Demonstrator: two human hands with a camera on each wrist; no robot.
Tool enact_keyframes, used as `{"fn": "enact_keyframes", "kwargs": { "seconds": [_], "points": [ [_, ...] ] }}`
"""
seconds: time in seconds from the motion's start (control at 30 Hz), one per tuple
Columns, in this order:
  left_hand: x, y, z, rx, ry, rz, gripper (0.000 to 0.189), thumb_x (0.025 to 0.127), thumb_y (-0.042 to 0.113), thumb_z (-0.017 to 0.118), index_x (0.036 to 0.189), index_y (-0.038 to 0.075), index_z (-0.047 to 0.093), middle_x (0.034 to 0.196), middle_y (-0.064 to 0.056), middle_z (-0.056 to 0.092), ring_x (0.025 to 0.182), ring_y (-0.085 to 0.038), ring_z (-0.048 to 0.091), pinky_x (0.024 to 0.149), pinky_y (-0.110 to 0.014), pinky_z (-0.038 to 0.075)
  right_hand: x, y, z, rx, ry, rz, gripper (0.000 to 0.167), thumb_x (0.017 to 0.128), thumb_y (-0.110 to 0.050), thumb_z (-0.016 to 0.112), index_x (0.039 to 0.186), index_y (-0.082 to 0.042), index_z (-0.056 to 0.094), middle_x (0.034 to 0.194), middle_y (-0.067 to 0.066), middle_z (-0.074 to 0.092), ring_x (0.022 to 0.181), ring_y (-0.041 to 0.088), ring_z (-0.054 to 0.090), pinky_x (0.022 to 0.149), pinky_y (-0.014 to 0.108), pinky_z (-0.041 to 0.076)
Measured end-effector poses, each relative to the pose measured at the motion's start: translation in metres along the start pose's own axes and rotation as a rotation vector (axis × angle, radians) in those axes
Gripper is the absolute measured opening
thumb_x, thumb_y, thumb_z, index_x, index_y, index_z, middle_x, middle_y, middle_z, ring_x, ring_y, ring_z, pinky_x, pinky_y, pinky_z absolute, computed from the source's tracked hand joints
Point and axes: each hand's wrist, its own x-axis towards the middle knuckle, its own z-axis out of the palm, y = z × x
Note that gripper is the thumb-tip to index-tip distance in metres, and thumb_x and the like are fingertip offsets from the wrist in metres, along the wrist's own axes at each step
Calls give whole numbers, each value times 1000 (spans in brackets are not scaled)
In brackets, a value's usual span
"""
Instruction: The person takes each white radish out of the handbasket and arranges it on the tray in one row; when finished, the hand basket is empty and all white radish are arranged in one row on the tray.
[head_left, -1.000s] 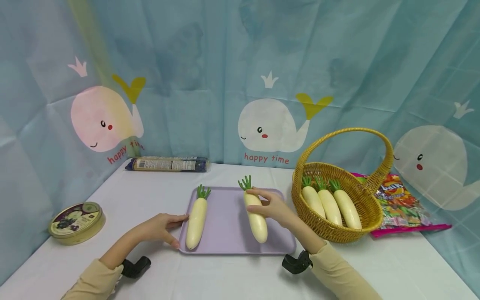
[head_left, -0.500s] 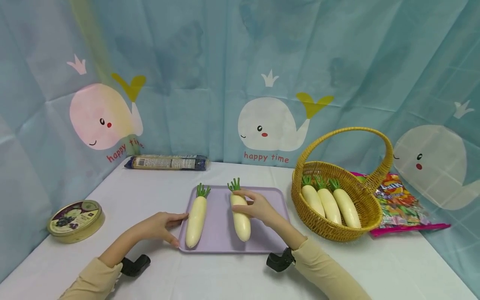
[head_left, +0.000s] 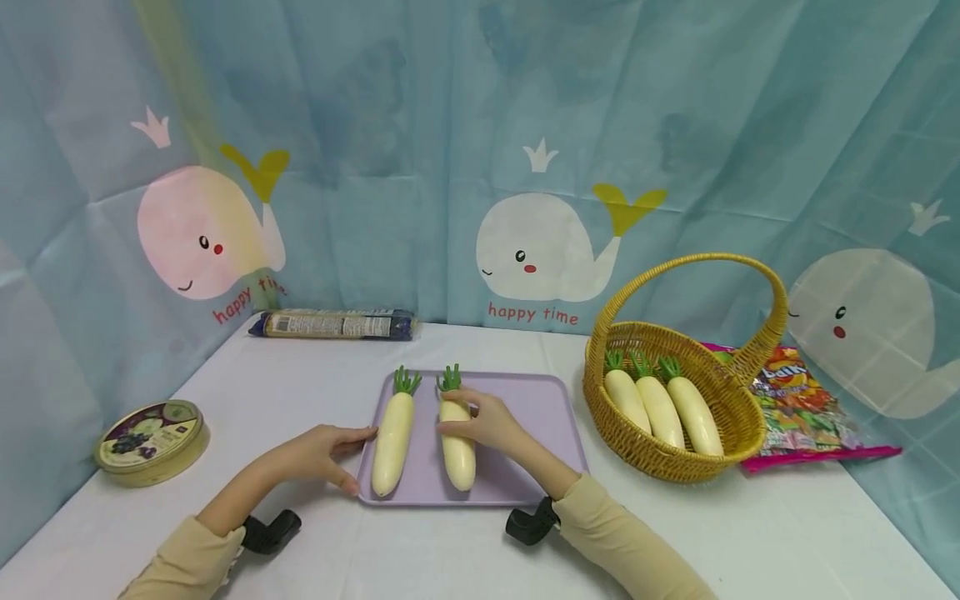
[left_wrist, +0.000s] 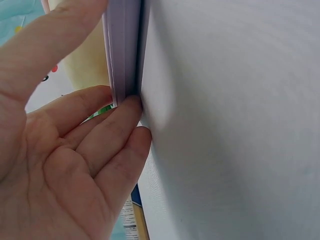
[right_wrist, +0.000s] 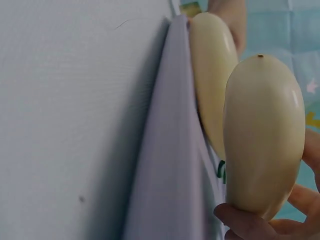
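Honestly it all comes down to the strip of tray between two radishes. The right hand (head_left: pixel 483 421) pinches the held radish (head_left: pixel 459 462) between thumb and fingers from its 3 o'clock side, over the lilac tray (head_left: pixel 532 417). Leaves point to roughly 12, tip to 6. The resting radish (head_left: pixel 393 442) lies on the tray at 9 o'clock from it, nearly parallel but leaning toward 1, so the leaf ends sit closer than the tips. The left hand (head_left: pixel 318 458) is nearer that one, thumb and fingers spread, touching the tray's 9 o'clock edge.

Head view is rubbish for height imo. The right wrist view makes the held one look clear of the tray. The left wrist view catches fingertips against the outer rim (left_wrist: pixel 122 50); can't tell if they touch the desk (left_wrist: pixel 240 100).
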Motion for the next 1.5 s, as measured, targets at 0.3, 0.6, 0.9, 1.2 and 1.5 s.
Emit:
{"fn": "enact_keyframes", "kwargs": {
  "seconds": [0.3, 0.6, 0.9, 1.2, 1.5],
  "points": [
    [1, 3, -1, 7, -7, -2, 86, 64, 27, 78, 127, -14, 38, 127, -30, 39, 113, -40, 42, 93, -47, 33, 1, 1, 7, -59, -9, -8, 54, 74, -29, 74, 121, -8, 57, 135, 19, 37, 120, 31, 39, 94, 41, 38],
    [0, 3, 0, 11, -5, -17, 86, 64, 28, 78, 128, -14, 38, 127, -31, 40, 113, -40, 42, 92, -47, 34, 3, -8, 9, -168, -134, 35, 59, 76, -33, 71, 127, -12, 52, 141, 19, 26, 126, 32, 27, 100, 47, 27],
    [0, 3, -1, 14, -9, -20, 86, 64, 29, 78, 128, -13, 38, 127, -30, 40, 113, -40, 42, 92, -47, 35, 6, -15, 9, -194, -177, 42, 55, 79, -28, 68, 128, -10, 50, 142, 19, 24, 127, 33, 25, 102, 47, 24],
    [0, 4, -2, -5, -1, 2, 86, 64, 27, 78, 127, -15, 38, 127, -32, 38, 113, -42, 42, 92, -46, 35, 7, -18, 8, -231, -199, 14, 60, 80, -31, 68, 131, -8, 47, 142, 18, 23, 127, 31, 25, 103, 44, 22],
    [0, 3, -1, -2, -7, 8, 86, 64, 27, 78, 127, -15, 38, 127, -32, 38, 113, -41, 42, 91, -45, 37, 5, -20, 1, -239, -253, 17, 61, 82, -35, 64, 135, -13, 43, 142, 13, 27, 124, 29, 34, 98, 41, 32]
  ]
}}
